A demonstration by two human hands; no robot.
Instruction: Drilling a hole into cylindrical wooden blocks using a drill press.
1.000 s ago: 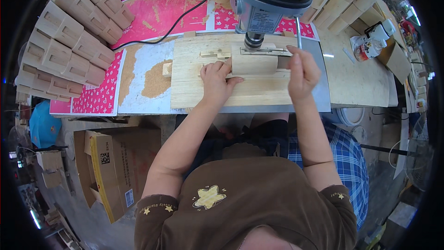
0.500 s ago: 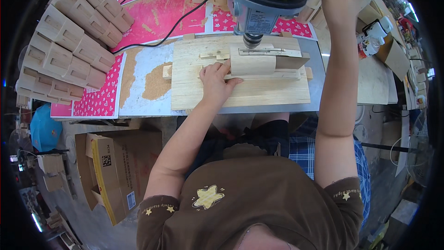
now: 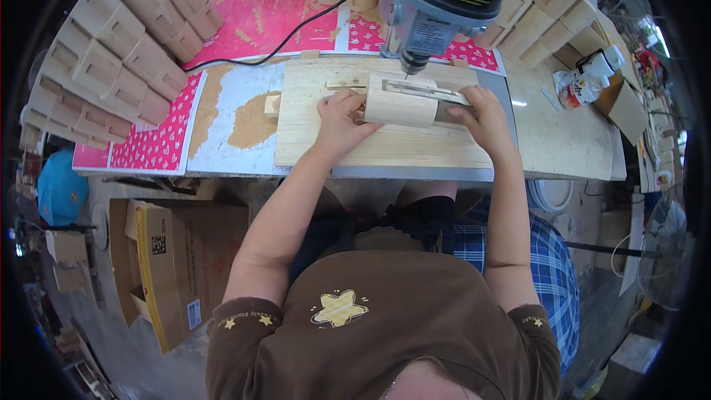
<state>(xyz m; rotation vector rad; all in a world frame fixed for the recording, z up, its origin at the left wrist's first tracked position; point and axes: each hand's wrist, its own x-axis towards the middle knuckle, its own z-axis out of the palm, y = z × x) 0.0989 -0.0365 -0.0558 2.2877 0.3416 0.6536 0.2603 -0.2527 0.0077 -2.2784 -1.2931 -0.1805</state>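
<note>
A pale, curved wooden block [image 3: 400, 107] lies slightly tilted on a flat wooden board [image 3: 415, 150], below the chuck and bit of a drill press [image 3: 415, 63]. Along the block's top runs a long, narrow slotted strip [image 3: 422, 90], which sticks out past its right end. My left hand [image 3: 344, 120] is closed on the block's left end, thumb along the near side. At the other end my right hand [image 3: 485, 117] pinches the strip's projecting end, fingers on top and thumb in front. Those fingers partly hide what lies under them. The bit stands above the block, apart from it.
Stacked recessed wooden blocks [image 3: 111, 67] stand at the left, and more stacks [image 3: 552, 4] at the back right. A black cable [image 3: 296, 33] crosses the pink sheet [image 3: 274, 18]. White bottles [image 3: 592, 78] stand on the right. A cardboard box [image 3: 189, 267] sits below left.
My right hand has come down from beside the drill press head to the right end of the work. The block now lies more tilted. My left hand stays at its left end.
</note>
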